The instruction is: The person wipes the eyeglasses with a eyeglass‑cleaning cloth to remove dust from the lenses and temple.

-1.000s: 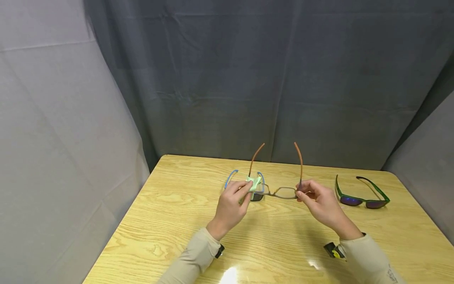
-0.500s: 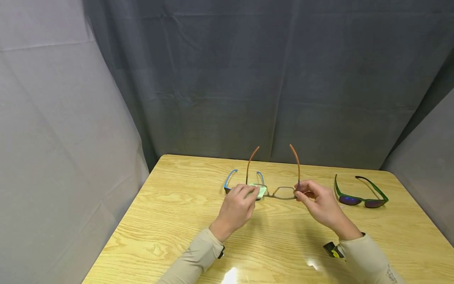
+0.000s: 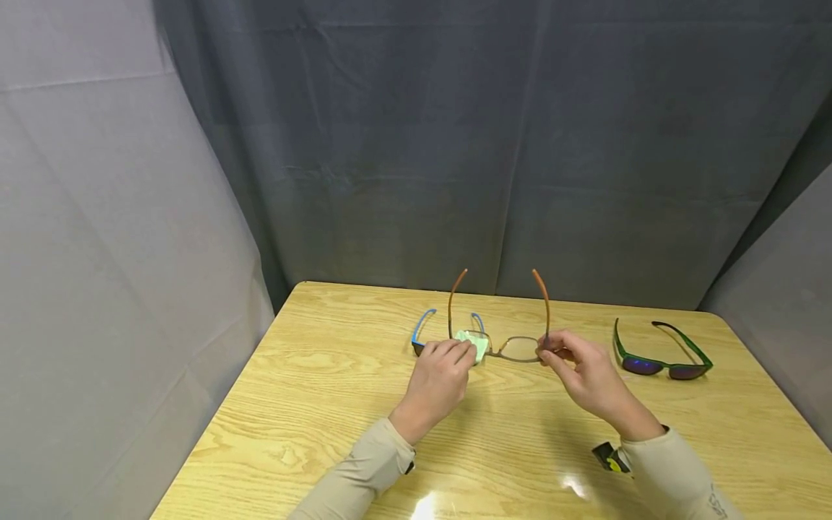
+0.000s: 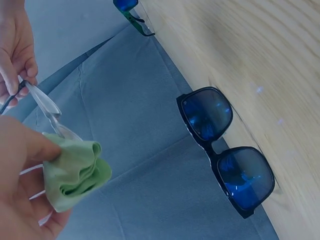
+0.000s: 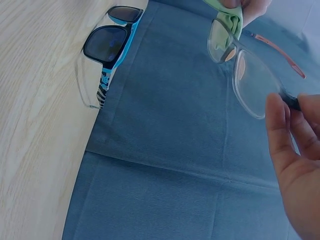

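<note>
Clear-lensed eyeglasses (image 3: pixel 520 349) with orange-brown temples are held above the table, temples unfolded and pointing away. My right hand (image 3: pixel 590 375) pinches them at the hinge on the right, thumb against fingers. At the other lens, my left hand (image 3: pixel 435 379) holds a folded light-green cloth (image 3: pixel 477 343). In the left wrist view the cloth (image 4: pixel 75 175) is bunched between thumb and fingers. The right wrist view has the cloth (image 5: pixel 231 21) at the far lens, whose outer end is hidden. The near lens (image 5: pixel 255 82) is uncovered.
Sunglasses with blue temples (image 3: pixel 418 349) lie on the wooden table (image 3: pixel 292 404) behind my left hand, partly hidden. Green-framed sunglasses (image 3: pixel 663 365) lie to the right. A small black and yellow item (image 3: pixel 609 458) shows beside the right cuff. A dark curtain (image 3: pixel 403 159) hangs behind.
My left hand has shifted slightly right, and the cloth has gone from crumpled at the lens's outer side to lying over it. The eyeglasses have drifted slightly left. The right hand has barely moved.
</note>
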`<state>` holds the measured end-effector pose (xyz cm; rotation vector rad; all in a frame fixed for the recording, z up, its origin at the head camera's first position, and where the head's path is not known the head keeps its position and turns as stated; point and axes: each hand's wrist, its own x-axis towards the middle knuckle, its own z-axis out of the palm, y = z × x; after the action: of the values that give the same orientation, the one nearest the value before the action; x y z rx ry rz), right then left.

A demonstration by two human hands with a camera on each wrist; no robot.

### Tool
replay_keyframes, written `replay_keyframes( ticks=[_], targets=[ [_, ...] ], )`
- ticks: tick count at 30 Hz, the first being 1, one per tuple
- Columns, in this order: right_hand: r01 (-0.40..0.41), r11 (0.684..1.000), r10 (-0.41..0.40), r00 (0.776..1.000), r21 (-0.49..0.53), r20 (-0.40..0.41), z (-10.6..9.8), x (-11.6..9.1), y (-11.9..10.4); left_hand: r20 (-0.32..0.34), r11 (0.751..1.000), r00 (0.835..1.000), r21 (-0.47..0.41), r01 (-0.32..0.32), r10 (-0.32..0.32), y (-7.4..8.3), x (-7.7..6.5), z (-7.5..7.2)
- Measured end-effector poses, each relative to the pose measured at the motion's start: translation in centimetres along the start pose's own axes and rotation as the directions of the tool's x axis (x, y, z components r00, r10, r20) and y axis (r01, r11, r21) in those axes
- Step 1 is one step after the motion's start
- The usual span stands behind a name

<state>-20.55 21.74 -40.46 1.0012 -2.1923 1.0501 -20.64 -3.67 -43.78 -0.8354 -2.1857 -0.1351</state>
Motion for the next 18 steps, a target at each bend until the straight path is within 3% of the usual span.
replay_keyframes(
  ticks=[18],
  targets=[
    [0.047,0.999,-0.047,0.999,0.016,0.012,-0.25,0.35,-0.78,0.017,0.999,1.000,0.046,-0.008,0.008,0.86,0.32,0.28]
  ],
)
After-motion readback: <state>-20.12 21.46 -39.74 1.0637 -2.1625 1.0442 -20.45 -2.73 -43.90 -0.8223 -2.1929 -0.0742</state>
